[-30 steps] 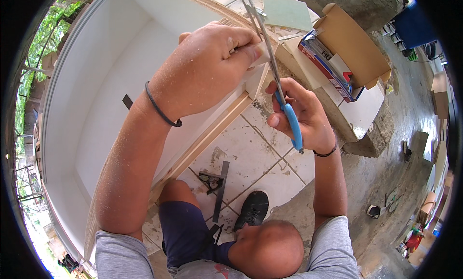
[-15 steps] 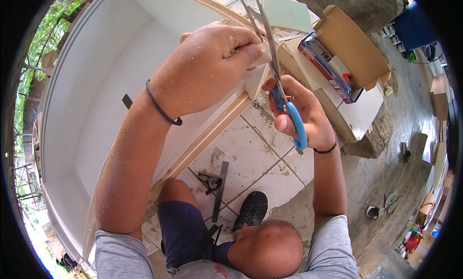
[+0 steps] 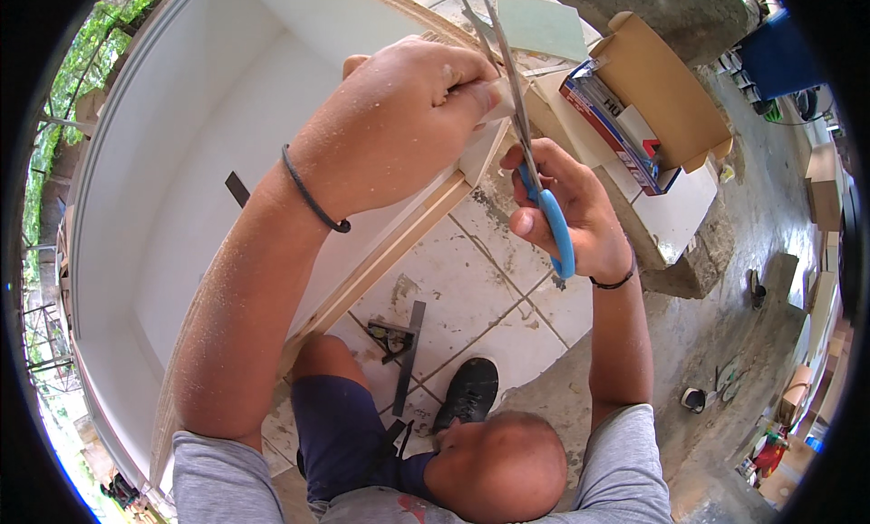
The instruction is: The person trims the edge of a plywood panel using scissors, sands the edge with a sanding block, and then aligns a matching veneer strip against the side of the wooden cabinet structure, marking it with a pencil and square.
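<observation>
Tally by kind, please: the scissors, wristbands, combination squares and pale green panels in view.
Blue-handled metal scissors, in the right hand: 1
Thin black wristbands, one on each wrist: 2
Dark combination square, on the pale floor tiles: 1
Flat pale green rectangular panel: 1
Total: 5

The scissors (image 3: 523, 121) have bright blue handles (image 3: 560, 238) and grey metal blades (image 3: 513, 80); the strip (image 3: 497, 111) is whitish. The cabinet (image 3: 227, 98) is plain white inside, its raw edges tan. The combination square (image 3: 410, 361) is black and dark grey. Floor tiles (image 3: 453, 275) show off-white, crossed by dark grout lines and blotched brown. The cardboard box (image 3: 666, 84) is blue, red and white outside, brown inside; the flat panel (image 3: 542, 27), pale green. Wristbands (image 3: 304, 196) and shoe (image 3: 468, 390) are black, shorts (image 3: 335, 424) navy, the T-shirt (image 3: 227, 479) grey.
</observation>
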`<move>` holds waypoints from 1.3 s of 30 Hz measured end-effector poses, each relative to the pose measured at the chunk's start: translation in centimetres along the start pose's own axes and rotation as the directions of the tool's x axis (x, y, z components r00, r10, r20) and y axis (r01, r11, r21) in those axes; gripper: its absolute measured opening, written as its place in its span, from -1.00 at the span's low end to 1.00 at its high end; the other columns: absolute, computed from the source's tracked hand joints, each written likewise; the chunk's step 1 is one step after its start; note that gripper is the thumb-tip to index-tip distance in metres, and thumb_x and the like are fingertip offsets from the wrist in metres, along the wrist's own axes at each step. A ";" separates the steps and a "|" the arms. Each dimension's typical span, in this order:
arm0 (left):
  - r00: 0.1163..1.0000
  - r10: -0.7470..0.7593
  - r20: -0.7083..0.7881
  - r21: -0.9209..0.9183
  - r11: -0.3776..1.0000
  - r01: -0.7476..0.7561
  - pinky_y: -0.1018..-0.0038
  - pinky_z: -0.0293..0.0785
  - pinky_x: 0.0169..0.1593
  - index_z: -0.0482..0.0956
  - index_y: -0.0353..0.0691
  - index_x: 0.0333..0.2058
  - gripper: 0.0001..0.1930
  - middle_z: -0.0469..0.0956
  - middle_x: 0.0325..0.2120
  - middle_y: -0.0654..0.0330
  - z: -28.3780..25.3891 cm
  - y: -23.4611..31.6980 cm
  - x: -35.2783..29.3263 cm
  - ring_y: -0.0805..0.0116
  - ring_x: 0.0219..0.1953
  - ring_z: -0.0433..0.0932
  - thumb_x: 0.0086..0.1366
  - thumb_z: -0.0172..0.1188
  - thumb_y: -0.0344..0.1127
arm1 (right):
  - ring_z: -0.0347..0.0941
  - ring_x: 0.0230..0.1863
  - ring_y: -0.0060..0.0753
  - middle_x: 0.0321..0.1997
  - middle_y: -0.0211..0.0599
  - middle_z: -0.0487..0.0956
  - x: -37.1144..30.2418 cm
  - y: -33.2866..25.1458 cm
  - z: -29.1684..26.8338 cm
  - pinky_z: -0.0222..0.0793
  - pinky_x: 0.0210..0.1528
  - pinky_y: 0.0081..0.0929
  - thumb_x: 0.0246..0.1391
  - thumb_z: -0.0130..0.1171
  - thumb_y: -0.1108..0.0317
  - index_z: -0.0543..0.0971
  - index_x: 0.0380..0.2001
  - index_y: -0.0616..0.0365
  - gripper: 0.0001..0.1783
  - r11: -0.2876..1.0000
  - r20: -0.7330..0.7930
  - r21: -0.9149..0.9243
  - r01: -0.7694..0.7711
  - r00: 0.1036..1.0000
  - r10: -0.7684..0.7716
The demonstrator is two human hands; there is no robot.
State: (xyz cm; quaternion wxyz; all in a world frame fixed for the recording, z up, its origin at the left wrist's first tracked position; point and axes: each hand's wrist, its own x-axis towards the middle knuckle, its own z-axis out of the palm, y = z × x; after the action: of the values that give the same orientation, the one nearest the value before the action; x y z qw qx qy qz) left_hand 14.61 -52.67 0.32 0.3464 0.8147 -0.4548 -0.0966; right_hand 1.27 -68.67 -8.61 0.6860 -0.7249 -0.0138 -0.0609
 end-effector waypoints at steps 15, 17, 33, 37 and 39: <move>1.000 -0.021 -0.002 -0.018 1.000 0.021 0.39 0.34 -0.21 0.55 -0.36 -0.33 -0.82 0.41 -0.51 0.10 0.0 0.2 0.0 0.26 -0.38 0.41 0.27 0.12 -0.33 | 0.20 -0.51 -0.70 -0.59 -0.57 0.28 0.1 0.1 0.2 0.18 -0.42 -0.67 -0.09 0.45 0.17 0.49 -0.15 0.24 -0.48 0.997 0.003 -0.063 0.035 0.999 -0.035; 1.000 -0.008 -0.005 -0.020 1.000 0.008 0.39 0.34 -0.21 0.55 -0.36 -0.33 -0.82 0.41 -0.50 0.10 0.2 0.3 0.2 0.26 -0.37 0.41 0.27 0.12 -0.33 | 0.20 -0.50 -0.69 -0.58 -0.57 0.28 0.0 0.1 -0.1 0.18 -0.42 -0.66 -0.09 0.45 0.18 0.49 -0.15 0.24 -0.48 0.996 -0.009 -0.078 0.049 0.999 -0.049; 0.999 -0.021 0.026 0.007 1.000 0.021 0.41 0.34 -0.20 0.57 -0.35 -0.30 -0.83 0.41 -0.52 0.10 -0.1 0.4 0.2 0.28 -0.36 0.42 0.27 0.10 -0.35 | 0.21 -0.49 -0.70 -0.57 -0.56 0.26 0.1 0.2 0.4 0.24 -0.41 -0.64 -0.13 0.47 0.09 0.46 -0.13 0.27 -0.39 0.999 -0.023 0.007 0.040 0.999 -0.039; 1.000 -0.016 0.024 -0.015 1.000 0.017 0.40 0.34 -0.19 0.56 -0.36 -0.32 -0.83 0.44 -0.51 0.08 -0.1 0.2 0.1 0.25 -0.35 0.41 0.26 0.10 -0.36 | 0.18 -0.51 -0.72 -0.57 -0.57 0.26 0.5 0.1 0.2 0.17 -0.46 -0.68 -0.15 0.47 0.04 0.46 -0.13 0.29 -0.35 0.999 0.004 0.038 0.015 1.000 -0.015; 0.999 -0.016 0.032 -0.017 1.000 0.017 0.39 0.34 -0.18 0.56 -0.36 -0.32 -0.83 0.45 -0.50 0.06 -0.1 0.2 0.3 0.24 -0.35 0.41 0.25 0.11 -0.36 | 0.15 -0.53 -0.73 -0.57 -0.57 0.27 0.4 0.3 0.0 0.10 -0.50 -0.71 -0.14 0.46 0.08 0.46 -0.14 0.28 -0.38 0.999 0.006 0.011 0.041 0.999 -0.041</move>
State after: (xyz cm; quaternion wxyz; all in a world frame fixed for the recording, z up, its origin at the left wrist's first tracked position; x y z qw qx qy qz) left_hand 14.69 -52.95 0.57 0.3452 0.8138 -0.4528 -0.1163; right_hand 1.72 -68.72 -8.84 0.6884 -0.7211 -0.0312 -0.0725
